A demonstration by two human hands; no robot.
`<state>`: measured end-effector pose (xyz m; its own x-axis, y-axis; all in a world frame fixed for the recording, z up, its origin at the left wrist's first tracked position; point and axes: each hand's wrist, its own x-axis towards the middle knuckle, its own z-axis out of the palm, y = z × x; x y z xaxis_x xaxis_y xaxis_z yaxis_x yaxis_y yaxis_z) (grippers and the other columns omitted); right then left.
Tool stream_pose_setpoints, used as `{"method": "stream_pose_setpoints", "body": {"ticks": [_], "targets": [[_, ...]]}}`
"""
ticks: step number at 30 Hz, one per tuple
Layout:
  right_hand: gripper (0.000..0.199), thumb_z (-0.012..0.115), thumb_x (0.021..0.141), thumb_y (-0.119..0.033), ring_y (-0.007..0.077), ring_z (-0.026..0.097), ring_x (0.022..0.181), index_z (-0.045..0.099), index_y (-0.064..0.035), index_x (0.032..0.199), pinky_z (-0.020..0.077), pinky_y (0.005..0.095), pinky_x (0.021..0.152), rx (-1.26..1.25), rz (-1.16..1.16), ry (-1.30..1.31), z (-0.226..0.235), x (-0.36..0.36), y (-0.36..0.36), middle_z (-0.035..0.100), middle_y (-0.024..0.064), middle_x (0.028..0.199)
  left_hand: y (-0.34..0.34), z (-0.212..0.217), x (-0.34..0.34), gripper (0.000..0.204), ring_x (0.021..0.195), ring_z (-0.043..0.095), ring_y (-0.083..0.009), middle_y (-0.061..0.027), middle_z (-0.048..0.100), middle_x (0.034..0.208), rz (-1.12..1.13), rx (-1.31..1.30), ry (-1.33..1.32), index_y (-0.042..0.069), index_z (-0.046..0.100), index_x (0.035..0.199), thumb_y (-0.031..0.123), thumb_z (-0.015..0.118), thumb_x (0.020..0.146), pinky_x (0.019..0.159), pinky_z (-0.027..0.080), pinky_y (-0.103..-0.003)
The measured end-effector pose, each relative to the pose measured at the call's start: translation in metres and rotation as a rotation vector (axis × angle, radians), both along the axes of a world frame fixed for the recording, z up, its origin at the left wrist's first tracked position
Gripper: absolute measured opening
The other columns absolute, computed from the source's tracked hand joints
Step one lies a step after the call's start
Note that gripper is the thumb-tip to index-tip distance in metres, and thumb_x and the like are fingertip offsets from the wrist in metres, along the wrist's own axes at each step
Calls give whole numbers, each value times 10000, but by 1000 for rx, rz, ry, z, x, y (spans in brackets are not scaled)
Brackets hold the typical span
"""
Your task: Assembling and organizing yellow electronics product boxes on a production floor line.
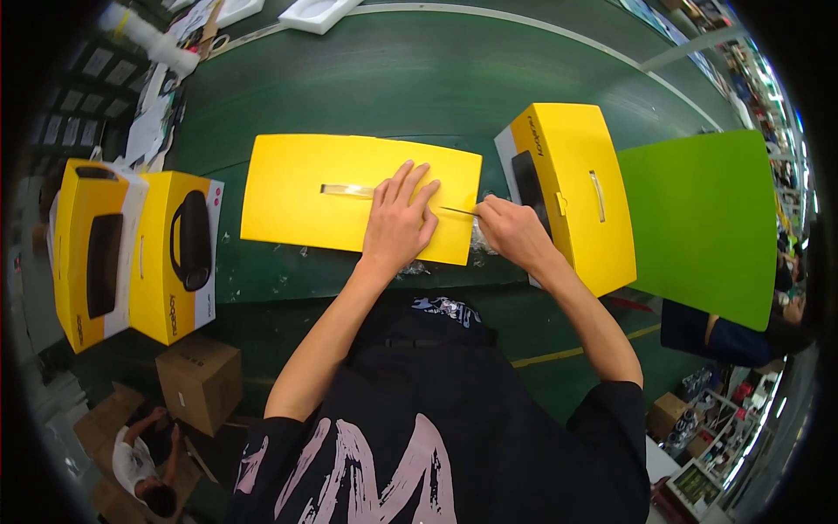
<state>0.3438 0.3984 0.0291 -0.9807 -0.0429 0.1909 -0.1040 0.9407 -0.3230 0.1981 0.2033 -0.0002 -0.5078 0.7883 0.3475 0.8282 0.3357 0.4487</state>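
In front of me a yellow carton (297, 179) lies on the green bench, with a clear strap handle (345, 190) along its upper face. My left hand (400, 217) rests on that face, fingers stretched out beside the handle. Closed in my right hand (515, 229) is a thin dark tool (459, 211), like a slim rod; its exact kind cannot be made out. It points left over the carton's right end, close to my left fingers. Whether its tip touches the cardboard cannot be told.
Close by my right hand stands another yellow carton (580, 201), with a bright green panel (703, 218) beyond it. Two yellow-and-white cartons (92, 253) (159, 262) stand at the left. A brown cardboard box (199, 384) and a person (140, 454) are lower left. White foam (316, 12) lies at the far edge.
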Motion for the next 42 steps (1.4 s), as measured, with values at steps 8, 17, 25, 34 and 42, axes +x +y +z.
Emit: {"method": "stream_pose_setpoints", "body": {"ticks": [8,17,25,34,42], "targets": [[131,734,911,-67,211,625,645,653,37,918,495,317,617,-440,-155,-58,-2,-12,10,670,104,812,-3,-2,1,387,1456,450,-320,-133,563,1475,-2,-8,-7,68,677,1280,150,627,904,1173,362,-471],[144,786,904,-54,58,472,688,701,30,984,388,240,609,-693,-484,-218,-3,3,2,661,20,807,-3,0,-3,380,1468,438,-315,-127,548,1495,0,-24,-14,72,666,1287,122,625,912,1177,359,-466],[389,863,846,-319,265,625,689,648,-7,936,495,374,636,-210,-457,-135,28,-35,-17,635,113,800,-2,-1,-1,404,1465,435,-318,-133,552,1481,-2,-11,-32,65,665,1282,154,639,889,1174,356,-471],[268,711,963,-210,385,617,749,587,26,946,498,439,690,-380,-417,-328,0,-34,0,624,196,817,-2,1,0,380,1449,456,-317,-130,557,1482,-3,7,-30,67,672,1266,126,636,892,1160,369,-469],[209,636,1058,-148,64,460,732,553,-9,926,404,264,629,-708,-726,97,-45,-9,-41,501,-3,796,-1,-2,-2,399,1464,436,-314,-130,554,1479,-1,-19,-18,67,676,1272,163,640,886,1174,356,-469]]}}
